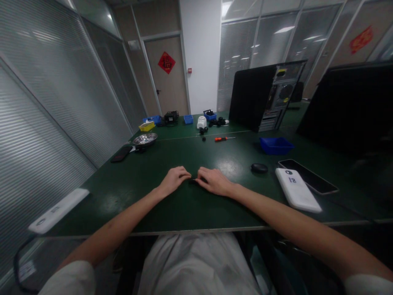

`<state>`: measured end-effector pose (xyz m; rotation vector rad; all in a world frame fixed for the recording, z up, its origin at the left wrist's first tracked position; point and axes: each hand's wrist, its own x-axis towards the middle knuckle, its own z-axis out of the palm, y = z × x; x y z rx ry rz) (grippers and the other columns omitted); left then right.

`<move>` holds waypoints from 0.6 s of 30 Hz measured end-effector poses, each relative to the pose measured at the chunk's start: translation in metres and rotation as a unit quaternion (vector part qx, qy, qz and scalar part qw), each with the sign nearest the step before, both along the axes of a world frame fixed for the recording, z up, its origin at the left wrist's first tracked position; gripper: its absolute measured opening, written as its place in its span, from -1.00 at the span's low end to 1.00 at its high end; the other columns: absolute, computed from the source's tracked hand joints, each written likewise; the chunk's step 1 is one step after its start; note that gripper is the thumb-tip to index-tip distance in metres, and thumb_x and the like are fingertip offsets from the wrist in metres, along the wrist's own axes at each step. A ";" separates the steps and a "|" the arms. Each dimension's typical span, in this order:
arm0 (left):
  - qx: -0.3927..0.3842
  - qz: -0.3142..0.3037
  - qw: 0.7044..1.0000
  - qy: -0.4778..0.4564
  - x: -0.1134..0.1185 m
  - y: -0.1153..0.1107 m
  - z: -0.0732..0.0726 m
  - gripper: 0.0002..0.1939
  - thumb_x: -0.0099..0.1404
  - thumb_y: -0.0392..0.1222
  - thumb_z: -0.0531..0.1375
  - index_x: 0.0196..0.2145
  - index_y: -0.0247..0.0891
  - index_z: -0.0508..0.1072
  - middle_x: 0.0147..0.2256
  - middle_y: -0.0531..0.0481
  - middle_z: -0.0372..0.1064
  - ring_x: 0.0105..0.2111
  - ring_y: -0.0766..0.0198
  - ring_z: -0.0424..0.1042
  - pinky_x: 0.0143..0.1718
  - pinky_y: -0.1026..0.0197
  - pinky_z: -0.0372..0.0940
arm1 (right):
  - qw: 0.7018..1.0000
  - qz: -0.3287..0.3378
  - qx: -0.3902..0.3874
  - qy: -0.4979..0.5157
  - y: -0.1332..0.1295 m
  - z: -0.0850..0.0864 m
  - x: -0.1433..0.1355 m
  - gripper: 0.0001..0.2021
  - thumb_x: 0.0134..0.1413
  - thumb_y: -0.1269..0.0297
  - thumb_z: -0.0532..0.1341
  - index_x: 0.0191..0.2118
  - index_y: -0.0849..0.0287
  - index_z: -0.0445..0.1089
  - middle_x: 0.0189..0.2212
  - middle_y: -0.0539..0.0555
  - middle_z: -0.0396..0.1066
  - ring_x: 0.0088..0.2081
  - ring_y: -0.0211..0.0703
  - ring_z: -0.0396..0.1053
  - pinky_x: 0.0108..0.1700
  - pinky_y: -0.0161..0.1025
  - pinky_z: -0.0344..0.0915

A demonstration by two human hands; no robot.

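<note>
Small dark piece [193, 181]: on the desk [172, 213], near edge side, roughly mid-length of that edge, set in from it. Lies in the gap between the two hands' fingertips. Long axis looks about side to side, near parallel to the desk's near edge; too small and blurred to be sure of its shape or whether the left fingertips touch it.

Right hand [215, 182] is nearer: thumb and forefinger pinched at the piece's right end, palm side low to the desk. Left hand [172, 181] has fingers drawn together in a pinch, tips just beside the left end and slightly toward the far edge. So the piece runs from one pinch toward the other, right fingers on it. Both forearms come in over the near edge.

Further out: black mouse [259, 168] to the right of the right hand; white case [296, 190] beyond that, toward the near right corner, overlapping a dark flat device [319, 180]. Blue tray [275, 146] behind the mouse. Orange-handled screwdriver [221, 139] and metal bowl [145, 140] toward the far edge, well apart from the hands.
</note>
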<state>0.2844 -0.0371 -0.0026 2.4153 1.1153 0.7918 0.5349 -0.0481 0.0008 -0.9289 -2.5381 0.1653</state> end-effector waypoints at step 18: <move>0.021 -0.037 0.998 0.047 -0.004 -0.013 0.004 -0.76 0.46 -0.14 0.17 0.00 -0.20 0.54 -0.03 -0.10 0.48 0.00 0.15 0.41 0.09 0.08 0.29 | 1.000 0.005 -0.015 0.025 -0.001 0.007 0.007 -0.81 0.39 0.15 0.13 -0.17 0.14 0.36 -0.21 0.04 0.38 -0.31 -0.24 0.30 -0.30 -0.29 0.08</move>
